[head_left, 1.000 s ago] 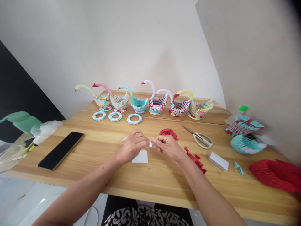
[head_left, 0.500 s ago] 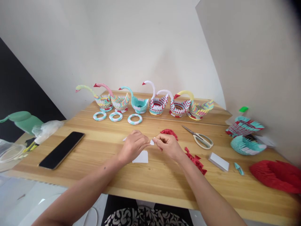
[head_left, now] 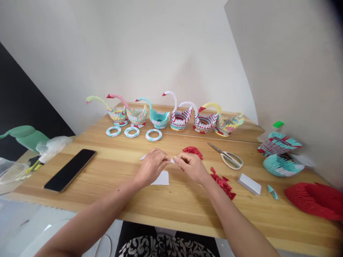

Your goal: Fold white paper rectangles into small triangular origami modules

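Observation:
Between my two hands is a small piece of white paper point(head_left: 172, 161), mostly covered by fingertips. My left hand point(head_left: 153, 165) pinches its left side, and my right hand point(head_left: 190, 165) pinches its right side. Below them on the wooden table point(head_left: 171, 210) lies a sheet of white paper point(head_left: 160, 178), partly behind my left wrist. Another bit of white paper point(head_left: 142, 157) peeks out left of my left hand. Just beyond my right hand is a pile of red folded paper pieces point(head_left: 193, 151); more red pieces point(head_left: 223, 184) lie beside my right forearm.
Several paper swans point(head_left: 160, 119) line the table's back, with rings point(head_left: 153, 135) before them. A phone point(head_left: 71, 170) lies left. To the right are scissors point(head_left: 227, 157), a white stack of paper point(head_left: 249, 184), a teal swan body point(head_left: 282, 165) and a red paper piece point(head_left: 313, 200).
Both hands keep nearly the same place and grip. The white paper between the fingertips shows slightly less than before.

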`<control>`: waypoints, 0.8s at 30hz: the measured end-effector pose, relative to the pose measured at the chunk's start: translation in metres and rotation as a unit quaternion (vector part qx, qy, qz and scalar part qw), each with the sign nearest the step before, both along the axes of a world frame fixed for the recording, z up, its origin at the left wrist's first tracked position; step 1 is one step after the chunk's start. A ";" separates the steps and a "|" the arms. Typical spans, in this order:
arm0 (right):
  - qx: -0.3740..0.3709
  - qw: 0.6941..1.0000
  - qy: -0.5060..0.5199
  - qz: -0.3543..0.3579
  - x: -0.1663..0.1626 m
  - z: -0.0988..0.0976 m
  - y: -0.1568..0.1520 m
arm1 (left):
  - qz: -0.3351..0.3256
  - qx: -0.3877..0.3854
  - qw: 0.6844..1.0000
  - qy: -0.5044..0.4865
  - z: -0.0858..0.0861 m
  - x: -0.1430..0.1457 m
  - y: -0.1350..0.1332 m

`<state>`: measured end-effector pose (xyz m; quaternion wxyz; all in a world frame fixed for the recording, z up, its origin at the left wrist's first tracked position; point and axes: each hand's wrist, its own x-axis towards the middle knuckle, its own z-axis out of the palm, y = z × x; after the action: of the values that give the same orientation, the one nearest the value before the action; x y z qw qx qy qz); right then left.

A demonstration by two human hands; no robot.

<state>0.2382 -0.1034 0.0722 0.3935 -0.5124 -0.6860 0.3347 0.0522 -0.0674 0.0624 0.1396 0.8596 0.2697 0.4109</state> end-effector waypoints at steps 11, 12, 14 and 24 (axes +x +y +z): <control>0.054 0.997 -0.061 -0.001 0.002 -0.003 0.001 | -0.026 -0.322 0.944 -0.071 0.003 0.005 0.000; 0.044 0.998 -0.052 0.004 0.003 -0.003 0.002 | -0.030 -0.340 0.936 -0.080 0.003 0.005 0.000; 0.027 0.999 -0.030 0.018 0.004 -0.002 0.003 | -0.035 -0.363 0.926 -0.098 0.002 0.004 0.001; 0.017 1.000 -0.025 -0.003 0.002 -0.001 0.002 | -0.022 -0.347 0.933 -0.098 0.006 0.003 -0.001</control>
<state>0.2398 -0.1013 0.0711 0.3865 -0.5158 -0.6996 0.3086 0.0556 -0.0681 0.0684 0.4637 0.7189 0.3618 0.3706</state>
